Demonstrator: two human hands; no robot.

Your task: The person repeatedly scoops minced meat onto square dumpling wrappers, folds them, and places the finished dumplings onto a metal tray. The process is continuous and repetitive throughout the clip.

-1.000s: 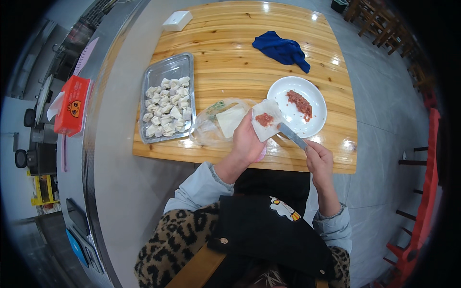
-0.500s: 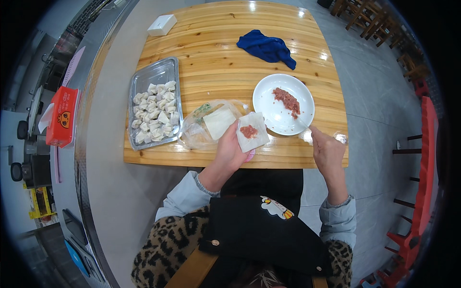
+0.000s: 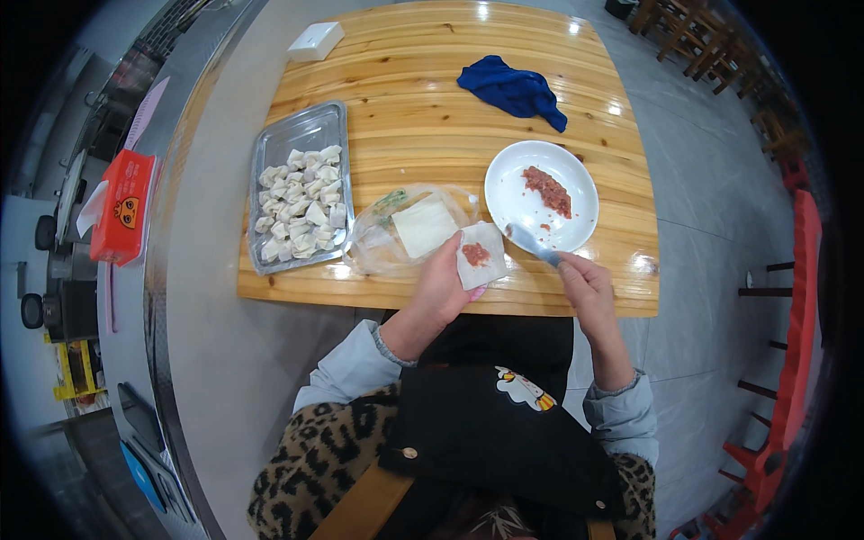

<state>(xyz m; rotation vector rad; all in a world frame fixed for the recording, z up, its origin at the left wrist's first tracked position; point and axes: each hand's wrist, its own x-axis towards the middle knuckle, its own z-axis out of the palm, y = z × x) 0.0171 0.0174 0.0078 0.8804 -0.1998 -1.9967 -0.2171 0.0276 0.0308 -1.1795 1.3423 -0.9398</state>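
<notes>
On my left hand [image 3: 439, 286] lies a square wonton wrapper [image 3: 489, 273], my fingers under it and the thumb at its edge. A dab of minced meat [image 3: 476, 254] sits on the wrapper. My right hand [image 3: 589, 290] grips a flat metal spreader [image 3: 537, 246], its tip between the wrapper and the rim of a white bowl [image 3: 500, 187]. More minced meat [image 3: 547, 191] is heaped inside the bowl. Left of the held wrapper, a stack of pale wrappers [image 3: 423, 227] rests on a clear plastic bag [image 3: 367, 254].
A clear tray [image 3: 310, 131] of folded wontons [image 3: 303, 205] stands on the left of the wooden table [image 3: 405, 90]. Toward the far side lie a blue cloth [image 3: 515, 90] and a white box [image 3: 316, 41]. A red tissue pack [image 3: 124, 207] is on the counter further left.
My right hand has moved left, bringing the spreader from the bowl to near the held wrapper. The left hand still holds the wrapper with meat. The whole view has shifted slightly.
</notes>
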